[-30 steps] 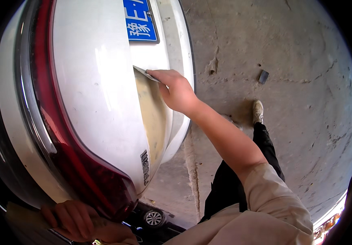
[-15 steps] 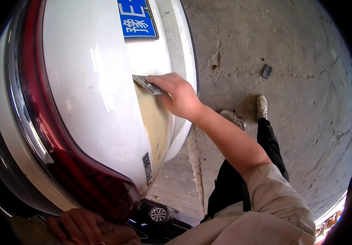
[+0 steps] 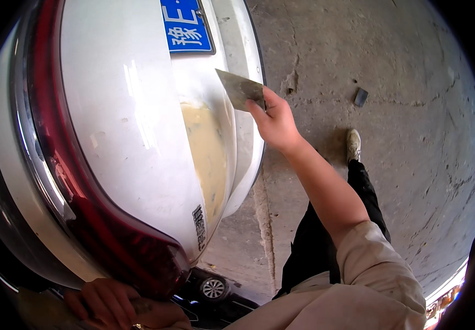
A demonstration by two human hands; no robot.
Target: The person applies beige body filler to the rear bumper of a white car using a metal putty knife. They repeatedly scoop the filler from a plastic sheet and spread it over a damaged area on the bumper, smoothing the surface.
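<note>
My right hand (image 3: 273,122) grips a thin, dull metal spreader (image 3: 235,88) raised beside the white car's rear panel (image 3: 122,99), up and right of a patch of beige filler (image 3: 204,148) with dark specks. The patch lies below a blue license plate (image 3: 185,25). At the bottom left, beside the curved red tail light (image 3: 91,212), my left hand (image 3: 105,301) has its fingers curled on a flat yellowish board (image 3: 39,305), dim at the picture's edge.
A pale bumper (image 3: 246,137) borders the panel. Concrete floor (image 3: 413,154) with cracks holds a small dark block (image 3: 361,97). My shoe (image 3: 353,143) and dark-trousered leg stand right of the car. A wheel (image 3: 214,287) of a dark car shows at the bottom.
My right hand has lifted the spreader off the filler patch and moved it up and to the right, uncovering the patch's upper part. My left hand stays low at the left.
</note>
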